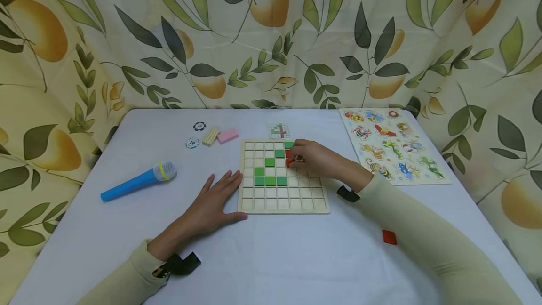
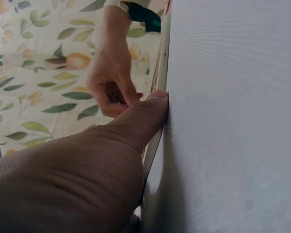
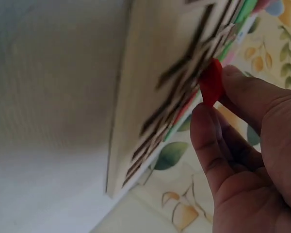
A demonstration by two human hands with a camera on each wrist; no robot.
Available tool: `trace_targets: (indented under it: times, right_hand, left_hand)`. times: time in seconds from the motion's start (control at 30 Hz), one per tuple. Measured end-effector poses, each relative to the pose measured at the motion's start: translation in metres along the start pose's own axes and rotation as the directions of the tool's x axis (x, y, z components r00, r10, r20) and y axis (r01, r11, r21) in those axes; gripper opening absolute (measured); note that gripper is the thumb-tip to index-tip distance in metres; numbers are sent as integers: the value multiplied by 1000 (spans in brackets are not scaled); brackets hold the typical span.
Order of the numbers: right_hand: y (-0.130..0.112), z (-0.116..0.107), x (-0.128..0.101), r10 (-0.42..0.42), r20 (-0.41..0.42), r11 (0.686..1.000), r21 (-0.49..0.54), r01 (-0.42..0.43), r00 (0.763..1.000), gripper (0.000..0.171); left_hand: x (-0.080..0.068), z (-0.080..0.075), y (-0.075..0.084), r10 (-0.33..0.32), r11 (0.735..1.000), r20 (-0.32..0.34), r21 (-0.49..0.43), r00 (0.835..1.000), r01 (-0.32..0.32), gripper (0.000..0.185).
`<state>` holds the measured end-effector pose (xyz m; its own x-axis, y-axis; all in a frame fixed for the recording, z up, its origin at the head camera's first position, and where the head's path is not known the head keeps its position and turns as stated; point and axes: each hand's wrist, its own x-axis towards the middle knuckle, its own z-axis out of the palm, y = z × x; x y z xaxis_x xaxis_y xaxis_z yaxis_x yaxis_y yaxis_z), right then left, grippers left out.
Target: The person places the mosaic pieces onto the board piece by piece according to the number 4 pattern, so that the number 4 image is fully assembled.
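A wooden grid board (image 1: 283,210) lies on the table with several green tiles (image 1: 270,181) set in its squares. At the board's upper right, my right hand (image 1: 315,158) pinches a red tile (image 3: 212,82) between thumb and fingertip, held at a slant just over the grid in the right wrist view. Another red tile (image 1: 288,153) sits in a square just beyond it, partly covered by the fingers. My left hand (image 1: 213,204) lies with spread fingers at the board's left side, its thumb (image 2: 153,104) against the board's near corner.
Beyond the board lies a small pattern card (image 1: 278,130). To the left are a blue toy microphone (image 1: 135,183), two chips (image 1: 192,143), wooden sticks (image 1: 211,137) and a pink block (image 1: 228,136). An insect picture board (image 1: 395,145) lies right; a loose red tile (image 1: 389,237) is nearer.
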<state>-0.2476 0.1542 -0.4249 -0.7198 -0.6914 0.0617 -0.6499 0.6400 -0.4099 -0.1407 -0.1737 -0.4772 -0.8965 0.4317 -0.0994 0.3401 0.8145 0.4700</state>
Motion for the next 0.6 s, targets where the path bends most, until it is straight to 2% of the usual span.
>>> trace_targets:
  times: [0.33, 0.6]
  right_hand:
    - [3, 6, 5, 17, 15, 1000, -13, -17, 1000, 10]
    - [2, 6, 1, -59, 5, 997, -49, 59, 998, 4]
  left_hand:
    - [1, 1, 3, -20, 1000, 6, 3, 1000, 20, 109]
    - [0, 2, 2, -15, 1000, -3, -1, 1000, 15, 108]
